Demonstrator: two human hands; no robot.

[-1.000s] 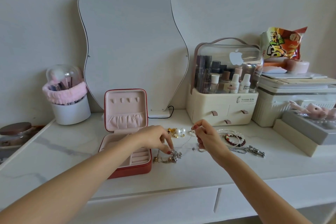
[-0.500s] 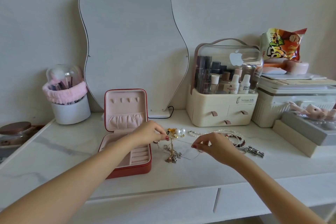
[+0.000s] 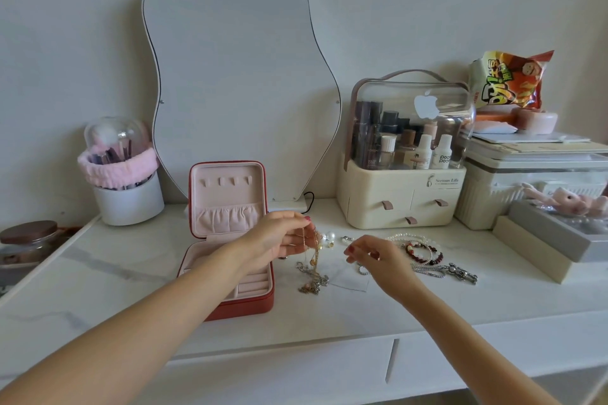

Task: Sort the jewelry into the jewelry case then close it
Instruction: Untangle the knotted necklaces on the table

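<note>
The red jewelry case stands open on the white table, its pink lid upright. My left hand is raised just right of the case and pinches a thin gold chain necklace that hangs down into a tangled heap of chains. My right hand hovers low over the table with fingers pinched; whether it grips a fine chain is unclear. Pearl earrings lie behind the heap. A pearl strand, red bead bracelets and a silver chain lie to the right.
A wavy mirror leans on the wall behind the case. A cosmetics organizer stands back right, storage boxes and a snack bag beyond it. A brush holder and a jar are at the left.
My left hand has risen from the table, lifting the gold chain out of the heap. My right hand has dropped from near the earrings toward the table.
</note>
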